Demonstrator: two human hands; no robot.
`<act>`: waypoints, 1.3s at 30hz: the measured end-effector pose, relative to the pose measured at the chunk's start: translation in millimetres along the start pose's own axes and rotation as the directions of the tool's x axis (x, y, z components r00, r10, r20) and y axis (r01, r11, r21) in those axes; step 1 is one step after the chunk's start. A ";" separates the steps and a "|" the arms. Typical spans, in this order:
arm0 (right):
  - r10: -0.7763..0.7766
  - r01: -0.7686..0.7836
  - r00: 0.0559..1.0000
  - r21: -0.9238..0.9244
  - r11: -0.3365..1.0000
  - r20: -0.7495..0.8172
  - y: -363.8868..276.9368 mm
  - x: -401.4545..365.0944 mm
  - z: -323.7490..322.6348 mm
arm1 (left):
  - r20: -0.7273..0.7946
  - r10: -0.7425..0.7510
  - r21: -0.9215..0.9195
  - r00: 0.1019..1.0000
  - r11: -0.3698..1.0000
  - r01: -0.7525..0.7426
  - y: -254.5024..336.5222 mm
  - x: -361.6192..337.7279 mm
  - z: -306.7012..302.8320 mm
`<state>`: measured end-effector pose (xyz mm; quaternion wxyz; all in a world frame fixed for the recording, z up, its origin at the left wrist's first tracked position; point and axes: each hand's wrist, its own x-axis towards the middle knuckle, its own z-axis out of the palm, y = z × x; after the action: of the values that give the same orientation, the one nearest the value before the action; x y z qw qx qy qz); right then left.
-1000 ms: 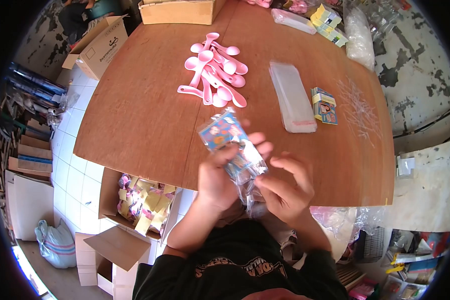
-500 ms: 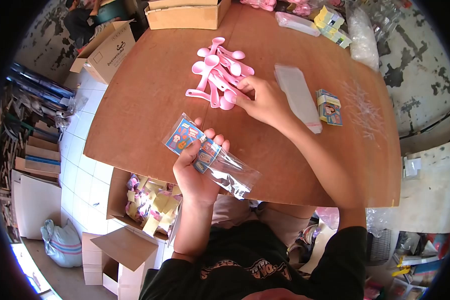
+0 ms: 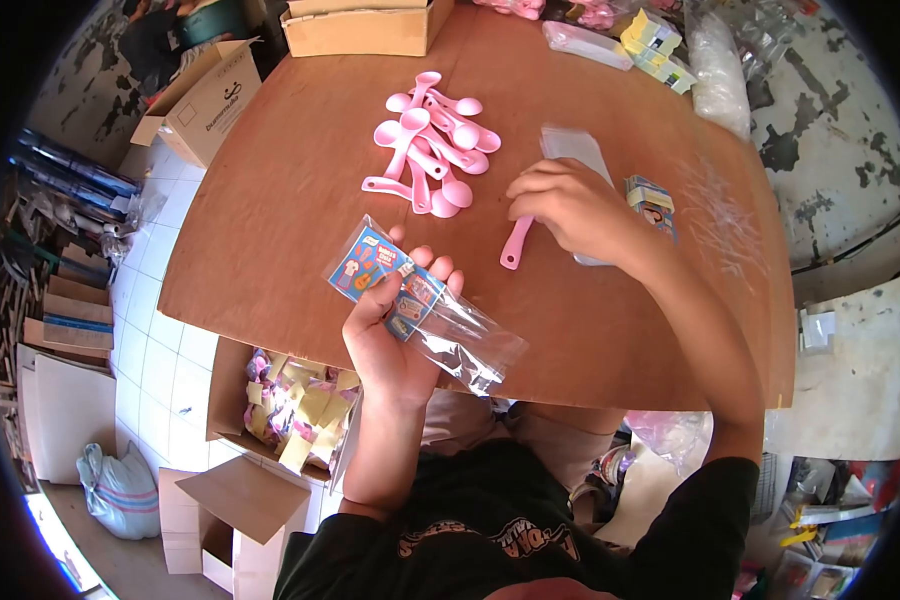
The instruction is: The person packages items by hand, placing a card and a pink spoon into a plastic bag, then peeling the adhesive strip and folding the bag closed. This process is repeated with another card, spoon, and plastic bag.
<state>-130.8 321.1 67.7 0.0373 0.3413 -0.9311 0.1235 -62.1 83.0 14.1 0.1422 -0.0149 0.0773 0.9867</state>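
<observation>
My left hand (image 3: 395,345) is closed on a clear plastic bag (image 3: 475,345) with a blue printed card (image 3: 367,268) at its upper end. The bag slants down to the right above the table's front edge. A pink spoon (image 3: 515,245) is in my right hand (image 3: 575,208), its handle pointing down toward the front and its bowl hidden by the fingers. To the left of that hand lies a pile of pink spoons (image 3: 432,145). Behind and partly under the hand are flat clear bags (image 3: 575,150). A stack of small cards (image 3: 652,203) lies just right of them.
The brown table (image 3: 280,210) carries a cardboard box (image 3: 355,32) at the back and thin clear strips (image 3: 715,220) at the right. Below its left front edge, an open box (image 3: 300,410) holds packed items. A person (image 3: 150,45) is at the upper left.
My right hand has moved right, away from the pile, and now holds a spoon. My left hand keeps hold of the bag and card, nearly unmoved.
</observation>
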 end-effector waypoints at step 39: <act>0.408 -0.344 0.857 0.939 -0.004 0.316 -89.0 -57.8 -0.5 | -0.033 0.314 0.158 0.949 0.939 -0.305 -13.8 15.1 18.5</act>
<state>-29.3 291.9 77.5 -0.2079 0.0139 -0.6656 0.7167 -72.9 103.2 29.5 -0.0164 -0.0203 0.1574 0.9872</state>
